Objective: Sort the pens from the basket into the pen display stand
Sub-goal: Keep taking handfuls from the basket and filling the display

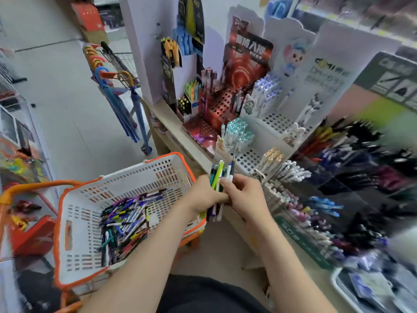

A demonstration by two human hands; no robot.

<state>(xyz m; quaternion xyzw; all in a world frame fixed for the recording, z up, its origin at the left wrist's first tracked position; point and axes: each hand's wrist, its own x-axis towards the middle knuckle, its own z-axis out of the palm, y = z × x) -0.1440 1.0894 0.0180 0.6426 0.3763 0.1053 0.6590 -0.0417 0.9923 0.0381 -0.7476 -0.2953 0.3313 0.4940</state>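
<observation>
A white basket with an orange rim stands at the lower left and holds a heap of several mixed pens. My left hand grips a bunch of pens upright, just past the basket's right edge. My right hand meets it from the right, its fingers pinching pens in the same bunch. Behind the hands, the white pen display stand has rows of holes, some filled with white and teal pens.
A red perforated pen stand sits left of the white one on the wooden shelf. Bins of dark and blue pens fill the right side. A wire cart with umbrellas stands in the aisle behind.
</observation>
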